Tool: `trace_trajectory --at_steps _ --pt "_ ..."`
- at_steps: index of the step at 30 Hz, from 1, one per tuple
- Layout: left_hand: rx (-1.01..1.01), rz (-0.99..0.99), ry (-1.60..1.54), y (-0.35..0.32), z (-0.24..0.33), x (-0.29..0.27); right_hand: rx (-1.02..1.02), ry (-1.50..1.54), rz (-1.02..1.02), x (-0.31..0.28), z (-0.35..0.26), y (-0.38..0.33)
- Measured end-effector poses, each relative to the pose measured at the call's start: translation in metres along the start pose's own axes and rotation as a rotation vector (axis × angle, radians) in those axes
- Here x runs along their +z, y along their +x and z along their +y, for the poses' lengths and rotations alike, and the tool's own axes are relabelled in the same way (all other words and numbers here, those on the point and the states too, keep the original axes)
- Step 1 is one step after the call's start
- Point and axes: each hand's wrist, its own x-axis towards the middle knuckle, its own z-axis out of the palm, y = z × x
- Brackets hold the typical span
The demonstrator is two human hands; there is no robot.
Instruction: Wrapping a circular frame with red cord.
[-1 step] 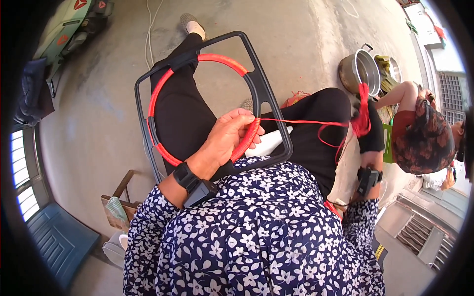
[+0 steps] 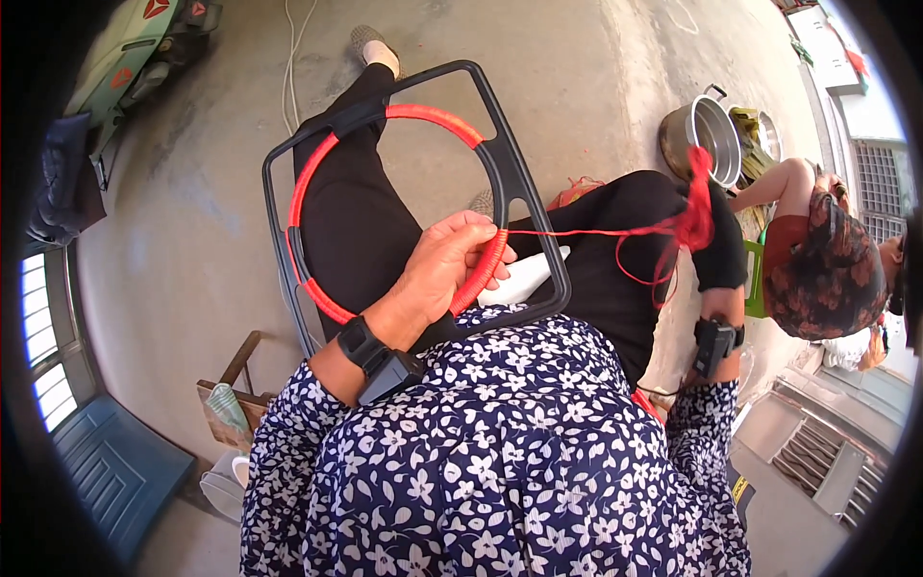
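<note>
A black rectangular plastic frame point(image 2: 519, 173) with a round ring inside it rests tilted over my lap. Red cord is wrapped around parts of the ring. My left hand point(image 2: 433, 274) is closed on the ring's right side, thumb and fingers pinching the wrapped red section point(image 2: 481, 274). From there a red strand stretches right to a loose bundle of red cord point(image 2: 694, 226). My right hand point(image 2: 721, 255), in a black glove, is closed at that bundle beside my right knee; strands hide most of its fingers. A loose loop of cord droops below the strand.
Beyond my right knee stands a metal pot point(image 2: 710, 139), close to another person point(image 2: 832, 250) seated at the right. At the left are a blue chair point(image 2: 120, 471) and a wooden stool point(image 2: 226, 404) bearing a cup. Something white point(image 2: 524, 281) lies on my lap.
The red cord bundle and my right hand have shifted slightly, the bundle swinging a little up and left. My left hand and the frame stay put.
</note>
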Motion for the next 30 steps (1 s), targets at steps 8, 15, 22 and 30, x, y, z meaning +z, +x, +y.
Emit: trace_trajectory --at_steps 8,15,22,30 --pt "0.258 0.080 0.225 0.001 -0.017 -0.010 -0.378 -0.249 -0.558 0.133 -0.156 0.083" --pt "0.456 0.232 0.557 0.001 -0.017 -0.005 -0.953 -0.456 -0.666 0.176 -0.149 0.073" --pt "0.250 -0.066 0.215 0.001 -0.011 -0.008 -0.387 -0.124 -0.764 0.111 -0.152 0.065" --pt "0.143 -0.054 -0.032 0.002 -0.011 0.002 -0.692 -0.233 -0.635 0.106 -0.152 0.017"
